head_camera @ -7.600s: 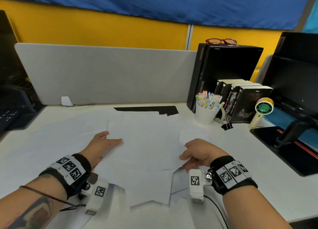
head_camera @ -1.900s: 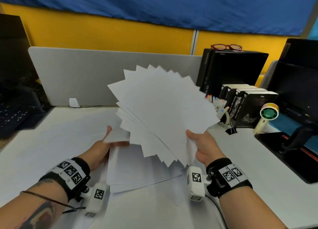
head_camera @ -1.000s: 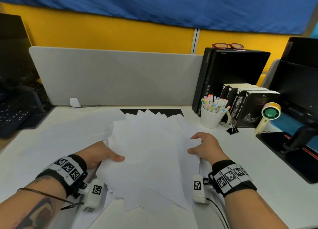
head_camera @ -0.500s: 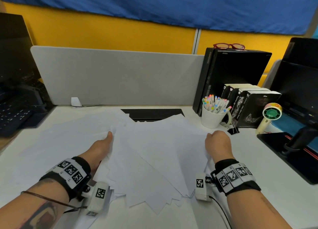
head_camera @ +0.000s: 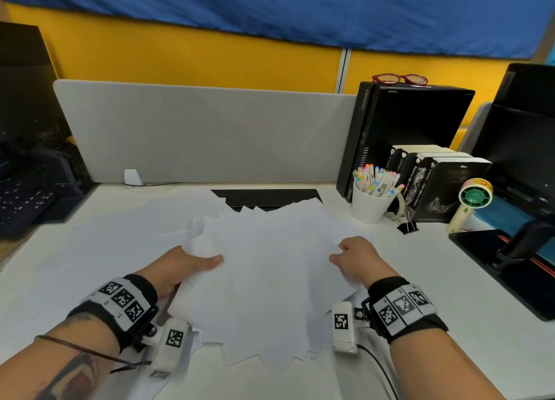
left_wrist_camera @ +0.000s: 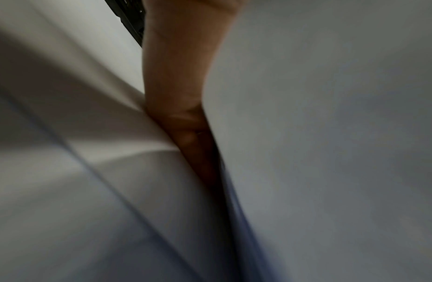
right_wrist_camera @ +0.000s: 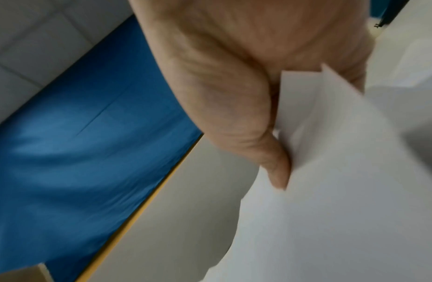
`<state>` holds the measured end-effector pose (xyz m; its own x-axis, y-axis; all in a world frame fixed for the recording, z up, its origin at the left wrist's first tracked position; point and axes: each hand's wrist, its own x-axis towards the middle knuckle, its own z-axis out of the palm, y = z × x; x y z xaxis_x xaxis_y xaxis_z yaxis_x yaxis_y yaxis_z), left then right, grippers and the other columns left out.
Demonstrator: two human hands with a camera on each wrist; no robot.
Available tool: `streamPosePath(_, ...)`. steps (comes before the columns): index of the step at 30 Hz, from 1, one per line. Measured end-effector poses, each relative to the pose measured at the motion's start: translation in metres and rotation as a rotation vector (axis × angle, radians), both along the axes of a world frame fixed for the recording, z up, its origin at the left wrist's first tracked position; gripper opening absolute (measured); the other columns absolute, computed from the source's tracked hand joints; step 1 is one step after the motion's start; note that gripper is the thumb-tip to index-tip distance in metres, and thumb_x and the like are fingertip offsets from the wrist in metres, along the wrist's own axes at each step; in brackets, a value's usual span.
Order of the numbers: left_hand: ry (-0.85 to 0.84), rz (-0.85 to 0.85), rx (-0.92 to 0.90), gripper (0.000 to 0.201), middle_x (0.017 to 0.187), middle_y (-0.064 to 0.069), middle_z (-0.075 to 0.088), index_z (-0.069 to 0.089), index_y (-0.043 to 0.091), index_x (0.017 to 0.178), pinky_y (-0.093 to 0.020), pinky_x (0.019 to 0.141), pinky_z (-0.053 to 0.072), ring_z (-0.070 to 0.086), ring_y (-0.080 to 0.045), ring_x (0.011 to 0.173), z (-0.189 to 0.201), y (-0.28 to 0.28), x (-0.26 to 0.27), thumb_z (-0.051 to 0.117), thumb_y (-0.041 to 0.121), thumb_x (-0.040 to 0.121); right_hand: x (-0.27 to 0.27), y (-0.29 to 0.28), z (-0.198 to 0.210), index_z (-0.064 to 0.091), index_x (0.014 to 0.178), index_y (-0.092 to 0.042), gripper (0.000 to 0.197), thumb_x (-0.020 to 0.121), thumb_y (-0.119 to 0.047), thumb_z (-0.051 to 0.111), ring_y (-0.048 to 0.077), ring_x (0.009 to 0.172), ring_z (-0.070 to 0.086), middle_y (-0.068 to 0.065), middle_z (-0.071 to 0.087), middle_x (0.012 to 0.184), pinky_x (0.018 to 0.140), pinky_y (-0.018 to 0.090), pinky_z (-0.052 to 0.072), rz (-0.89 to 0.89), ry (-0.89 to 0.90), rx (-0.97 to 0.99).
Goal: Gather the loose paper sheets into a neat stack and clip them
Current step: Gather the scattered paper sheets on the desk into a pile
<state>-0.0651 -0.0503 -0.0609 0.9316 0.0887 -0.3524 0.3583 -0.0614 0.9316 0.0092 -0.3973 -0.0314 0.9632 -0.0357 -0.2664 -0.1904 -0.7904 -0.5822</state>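
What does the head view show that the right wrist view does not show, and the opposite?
Only the head view shows the left hand, the binder clip, the marker cup and the jagged, fanned edges of the paper sheets. Only the right wrist view shows, close up, the thumb pressed against a sheet corner. Both show the right hand gripping the sheets.

Sheets (head_camera: 270,273) lie mid-desk (head_camera: 450,309), binder clip (head_camera: 407,227) right of them.

Your left hand (left_wrist_camera: 178,76) shows as a blurred wedge of skin running down between white paper sheets (left_wrist_camera: 330,133), which fill nearly the whole picture; a dark object (left_wrist_camera: 128,17) peeks in at the top.
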Motion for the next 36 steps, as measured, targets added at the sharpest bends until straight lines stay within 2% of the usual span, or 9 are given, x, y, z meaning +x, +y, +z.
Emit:
streamPosePath(3, -0.001, 0.053, 0.021, 0.061, 0.110, -0.017, 0.079, 0.071, 0.004, 0.122, -0.058, 0.102, 0.054, 0.075, -0.039, 0.104, -0.003, 0.001, 0.002, 0.088, 0.036, 0.072, 0.001, -0.009, 0.010, 0.057, 0.092, -0.012, 0.010, 0.099, -0.019, 0.053, 0.027, 0.107, 0.057, 0.003, 0.058, 0.100, 0.079, 0.026, 0.041, -0.061, -0.025, -0.072)
streamPosePath(6, 0.015, 0.074, 0.053, 0.047, 0.109, -0.017, 0.079, 0.071, 0.003, 0.121, -0.058, 0.102, 0.054, 0.075, -0.039, 0.104, -0.003, 0.001, 0.002, 0.079, 0.035, 0.088, -0.005, -0.019, 0.013, 0.042, 0.139, -0.002, 0.047, 0.097, -0.015, 0.056, 0.030, 0.123, 0.056, 0.016, 0.057, 0.132, 0.089, 0.031, 0.044, 0.100, 0.092, -0.302)
streamPosePath(11, 0.005, 0.063, 0.043, 0.050, 0.109, -0.014, 0.080, 0.071, 0.008, 0.120, -0.055, 0.101, 0.056, 0.076, -0.037, 0.103, 0.000, -0.002, 0.002, 0.081, 0.043, 0.085, -0.013, -0.006, 0.007, 0.052, 0.079, -0.007, 0.021, 0.097, -0.018, 0.057, 0.025, 0.079, 0.057, 0.014, 0.057, 0.085, 0.072, 0.030, 0.047, 0.139, 0.133, 0.007)
streamPosePath(15, -0.008, -0.013, 0.022, 0.070, 0.110, -0.015, 0.079, 0.073, 0.008, 0.119, -0.055, 0.100, 0.056, 0.077, -0.036, 0.101, 0.001, -0.003, 0.000, 0.097, 0.041, 0.063, -0.017, 0.022, 0.002, 0.059, 0.078, -0.007, 0.023, 0.096, -0.020, 0.063, 0.027, 0.066, 0.061, 0.012, 0.062, 0.075, 0.068, 0.035, 0.054, 0.226, 0.230, 0.195)
streamPosePath(19, 0.008, 0.023, 0.080, 0.111, 0.106, -0.015, 0.080, 0.071, 0.003, 0.118, -0.054, 0.097, 0.058, 0.077, -0.037, 0.100, -0.008, 0.006, 0.003, 0.105, 0.049, 0.023, 0.000, 0.012, -0.002, 0.058, 0.132, -0.010, 0.046, 0.094, -0.036, 0.065, 0.028, 0.118, 0.056, 0.009, 0.060, 0.129, 0.105, 0.037, 0.044, 0.025, -0.017, 0.088)
streamPosePath(22, 0.051, 0.056, 0.073, 0.078, 0.101, -0.016, 0.080, 0.070, -0.003, 0.116, -0.053, 0.099, 0.057, 0.076, -0.036, 0.098, -0.003, 0.007, 0.001, 0.100, 0.036, 0.057, 0.001, -0.004, -0.004, 0.036, 0.149, -0.015, 0.076, 0.086, -0.031, 0.076, 0.030, 0.133, 0.047, 0.012, 0.045, 0.148, 0.105, 0.033, 0.038, -0.033, -0.007, 0.171)
streamPosePath(25, 0.037, 0.074, 0.075, 0.086, 0.106, -0.014, 0.080, 0.067, 0.000, 0.123, -0.053, 0.098, 0.057, 0.076, -0.036, 0.100, -0.004, 0.007, 0.000, 0.101, 0.041, 0.055, 0.001, -0.013, -0.007, 0.047, 0.140, -0.016, 0.069, 0.082, -0.033, 0.080, 0.027, 0.121, 0.053, 0.010, 0.051, 0.136, 0.097, 0.031, 0.041, -0.005, -0.005, 0.125)
streamPosePath(29, 0.019, 0.051, 0.026, 0.076, 0.108, -0.018, 0.079, 0.067, 0.002, 0.124, -0.059, 0.097, 0.057, 0.076, -0.041, 0.101, 0.002, 0.003, -0.005, 0.092, 0.034, 0.060, 0.004, -0.012, -0.010, 0.058, 0.091, -0.012, 0.026, 0.086, -0.032, 0.073, 0.023, 0.092, 0.058, 0.006, 0.060, 0.102, 0.084, 0.030, 0.048, 0.018, -0.029, -0.032)
streamPosePath(36, 0.000, 0.041, -0.037, 0.097, 0.111, -0.018, 0.078, 0.070, 0.005, 0.123, -0.057, 0.099, 0.056, 0.076, -0.039, 0.103, 0.007, 0.003, -0.007, 0.103, 0.049, 0.043, 0.001, -0.015, -0.009, 0.046, 0.066, -0.016, 0.036, 0.087, -0.011, 0.075, 0.016, 0.053, 0.042, 0.000, 0.045, 0.063, 0.047, 0.021, 0.033, -0.025, -0.003, 0.308)
